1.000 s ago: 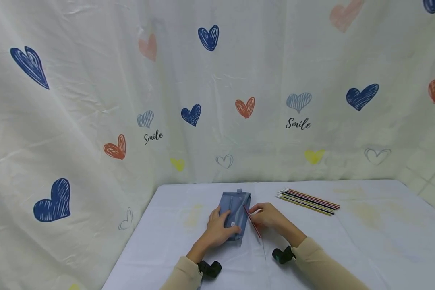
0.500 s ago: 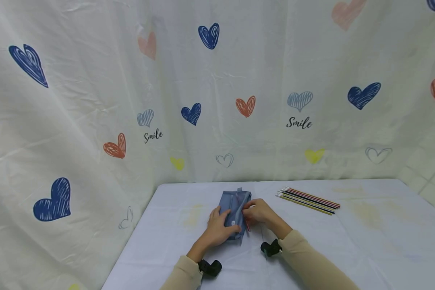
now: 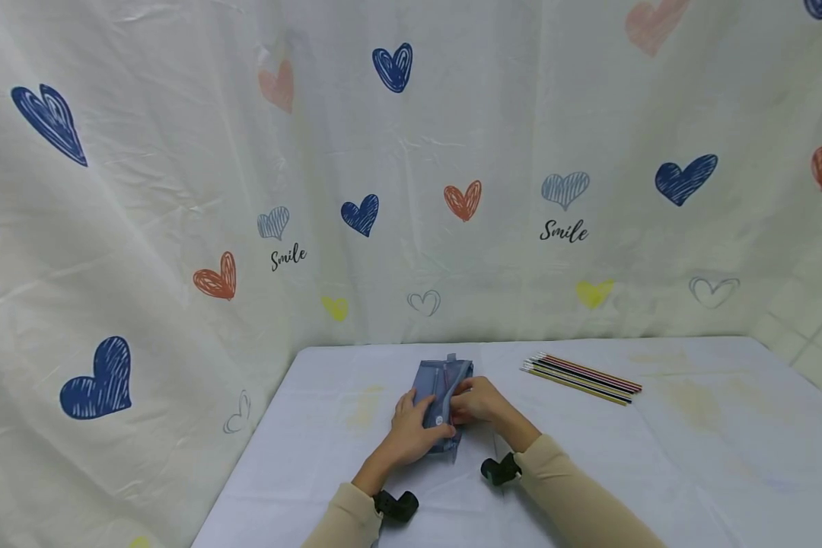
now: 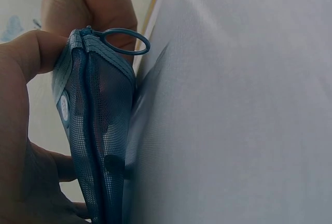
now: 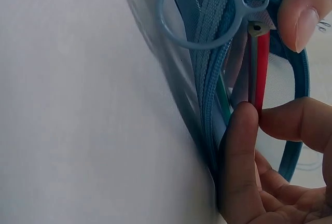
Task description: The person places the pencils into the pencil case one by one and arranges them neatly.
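Note:
A blue mesh pencil case [image 3: 428, 374] lies on the white-covered table, its zipper side facing right. My left hand [image 3: 411, 430] holds it, fingers spread over the top and thumb at the near end. In the right wrist view the zipper stands open, with a round zipper pull [image 5: 165, 24] at its end. My right hand [image 3: 476, 401] is at this opening, thumb and finger pinching a red-and-dark-striped pencil [image 5: 260, 68] that lies mostly inside the case. Something green [image 5: 223, 97] shows deeper in the case. The pencil's far end is hidden by the fabric.
Several striped pencils [image 3: 582, 379] lie side by side to the right of the case, near the back of the table [image 3: 699, 449]. Behind the table hangs a white curtain [image 3: 493, 114] printed with hearts. Each wrist carries a small black camera [image 3: 500, 469].
My right hand has moved left to the case, sliding the red pencil from beside the opening into it. My left hand has stayed on the case.

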Tool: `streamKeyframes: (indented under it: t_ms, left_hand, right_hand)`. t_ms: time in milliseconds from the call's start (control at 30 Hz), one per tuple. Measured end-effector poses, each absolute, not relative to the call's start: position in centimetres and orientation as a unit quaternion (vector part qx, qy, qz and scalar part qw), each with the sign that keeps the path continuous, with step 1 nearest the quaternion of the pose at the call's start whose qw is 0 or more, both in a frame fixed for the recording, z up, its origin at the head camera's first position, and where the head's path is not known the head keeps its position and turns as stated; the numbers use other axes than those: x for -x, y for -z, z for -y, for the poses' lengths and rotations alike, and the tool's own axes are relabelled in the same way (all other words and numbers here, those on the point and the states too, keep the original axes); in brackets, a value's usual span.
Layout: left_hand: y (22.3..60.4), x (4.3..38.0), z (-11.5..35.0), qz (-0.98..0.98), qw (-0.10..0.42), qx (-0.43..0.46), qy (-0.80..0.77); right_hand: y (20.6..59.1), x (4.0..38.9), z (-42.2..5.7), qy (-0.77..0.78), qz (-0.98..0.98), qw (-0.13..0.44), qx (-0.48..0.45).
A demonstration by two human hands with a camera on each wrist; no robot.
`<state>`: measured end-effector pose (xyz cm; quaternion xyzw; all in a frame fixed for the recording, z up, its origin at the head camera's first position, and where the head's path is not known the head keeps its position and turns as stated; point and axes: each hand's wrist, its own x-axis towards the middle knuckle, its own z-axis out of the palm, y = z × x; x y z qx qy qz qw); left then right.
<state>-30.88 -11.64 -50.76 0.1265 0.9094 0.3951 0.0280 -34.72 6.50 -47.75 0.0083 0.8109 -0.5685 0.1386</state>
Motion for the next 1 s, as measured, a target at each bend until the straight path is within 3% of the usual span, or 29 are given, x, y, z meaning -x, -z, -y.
streamKeyframes:
  t_ms: [633, 1000]
  left_hand:
    - [50.9, 30.9, 11.7, -0.911, 0.023, -0.129, -0.392]
    - [50.6, 30.7, 11.5, -0.912, 0.026, -0.121, -0.392]
  right_hand:
    - [47.6, 33.8, -6.6, 0.587, -0.795, 0.15, 0.022]
    - [47.3, 33.2, -10.4, 0.562, -0.814, 0.122, 0.087]
